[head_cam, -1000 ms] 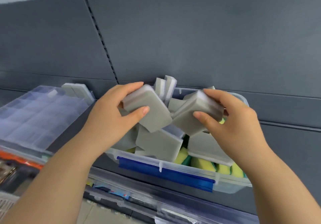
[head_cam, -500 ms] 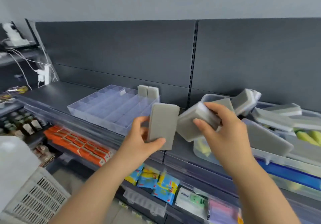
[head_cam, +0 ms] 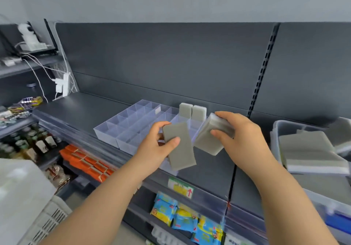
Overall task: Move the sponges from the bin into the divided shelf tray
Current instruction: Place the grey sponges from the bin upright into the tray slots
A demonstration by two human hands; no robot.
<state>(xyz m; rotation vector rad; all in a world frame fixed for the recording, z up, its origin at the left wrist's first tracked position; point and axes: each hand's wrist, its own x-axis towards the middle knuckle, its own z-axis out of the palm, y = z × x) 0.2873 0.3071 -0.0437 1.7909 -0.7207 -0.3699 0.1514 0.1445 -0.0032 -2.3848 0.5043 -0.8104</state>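
Sponges (head_cam: 185, 109): tray (head_cam: 121, 128) two, left hand (head_cam: 153, 149) one, right hand (head_cam: 245, 136) one.

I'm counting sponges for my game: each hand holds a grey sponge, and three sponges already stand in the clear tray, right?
Not three: the head view shows two standing sponges in the clear tray. The left hand does hold one grey sponge, the right hand a second grey sponge.

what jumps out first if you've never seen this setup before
Two hands in mid-frame catch the eye: the left hand holds a grey sponge and the right hand holds a second sponge, both in the air before the shelf. Behind them sits the clear divided tray with two sponges upright at its far right corner; the bin of more sponges is at the right edge.
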